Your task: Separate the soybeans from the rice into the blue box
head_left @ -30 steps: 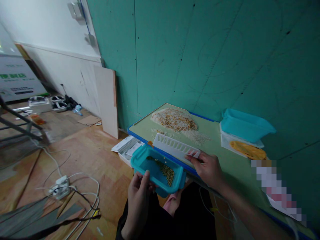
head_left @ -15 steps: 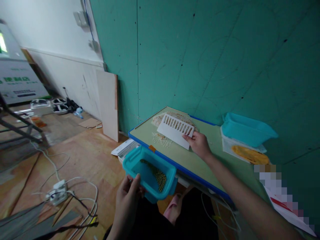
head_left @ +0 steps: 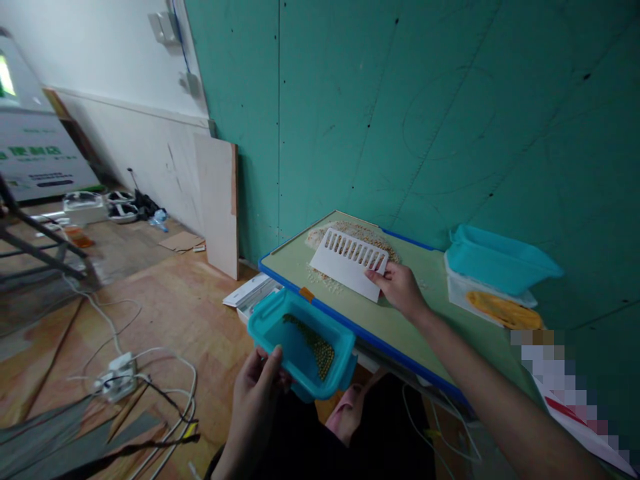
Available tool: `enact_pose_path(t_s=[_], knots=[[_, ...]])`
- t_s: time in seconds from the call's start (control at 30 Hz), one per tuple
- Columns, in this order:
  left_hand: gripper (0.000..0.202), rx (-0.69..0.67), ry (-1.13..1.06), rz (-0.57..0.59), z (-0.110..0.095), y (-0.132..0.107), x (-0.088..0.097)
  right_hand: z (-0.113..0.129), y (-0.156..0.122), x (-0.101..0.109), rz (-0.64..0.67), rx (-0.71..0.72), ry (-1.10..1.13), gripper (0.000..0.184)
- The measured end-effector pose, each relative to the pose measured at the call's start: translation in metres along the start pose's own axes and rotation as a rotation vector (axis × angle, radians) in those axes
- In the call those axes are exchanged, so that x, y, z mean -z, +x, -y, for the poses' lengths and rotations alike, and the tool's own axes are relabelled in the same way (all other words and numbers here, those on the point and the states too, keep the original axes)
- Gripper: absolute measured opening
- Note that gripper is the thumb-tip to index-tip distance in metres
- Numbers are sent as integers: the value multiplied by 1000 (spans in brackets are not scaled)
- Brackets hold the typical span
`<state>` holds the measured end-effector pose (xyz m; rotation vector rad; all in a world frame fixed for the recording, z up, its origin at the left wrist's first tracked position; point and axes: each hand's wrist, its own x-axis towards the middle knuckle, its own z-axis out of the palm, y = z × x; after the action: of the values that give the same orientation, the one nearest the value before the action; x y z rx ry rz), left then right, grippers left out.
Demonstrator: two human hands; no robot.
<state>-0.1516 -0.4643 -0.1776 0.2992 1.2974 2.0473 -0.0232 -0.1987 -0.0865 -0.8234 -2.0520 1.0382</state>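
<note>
My left hand (head_left: 260, 387) grips the near rim of a teal plastic box (head_left: 300, 343), held just below the blue front edge of the green table (head_left: 380, 313). Yellow beans (head_left: 317, 347) lie in the box's bottom. My right hand (head_left: 400, 287) pinches the corner of a white slotted scraper card (head_left: 350, 263), which stands tilted on the tabletop in front of a pile of mixed rice and beans (head_left: 350, 233) at the far left corner. A few loose grains (head_left: 323, 279) lie beside the card's lower edge.
At the table's right stands a teal tub (head_left: 500, 260) on a white tray with a yellow item (head_left: 503, 310). A green wall panel rises behind. On the wooden floor lie a power strip with cables (head_left: 117, 380), a leaning board (head_left: 220, 200) and white flat pieces (head_left: 250, 293).
My right hand carried the scraper card from the table's front edge back to the grain pile. The teal box dropped slightly lower and away from the edge.
</note>
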Motion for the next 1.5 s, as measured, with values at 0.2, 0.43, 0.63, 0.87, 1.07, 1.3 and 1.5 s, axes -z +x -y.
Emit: enact_pose_path(t_s=[0.2,0.43,0.63,0.87,1.07,1.3,1.5], knots=[[31,9,-17,-7,3,2,2,3,-2,8,-42,-1,-68,38],[31,1,0,5,3,1,3,-2,-8,12,-19,-11,-32,39],[32,11,-3,-2,2,0,2,6,-16,12,0,-42,24,38],[35,12,-21,-3,1,0,2,14,-27,19,17,-64,44,40],[34,14,-18,14,3,1,4,11,-33,26,18,-82,59,40],[32,21,-28,5,3,2,5,9,-40,31,1,-71,-7,36],[31,8,-19,24,5,1,6,9,-46,35,9,-112,18,41]])
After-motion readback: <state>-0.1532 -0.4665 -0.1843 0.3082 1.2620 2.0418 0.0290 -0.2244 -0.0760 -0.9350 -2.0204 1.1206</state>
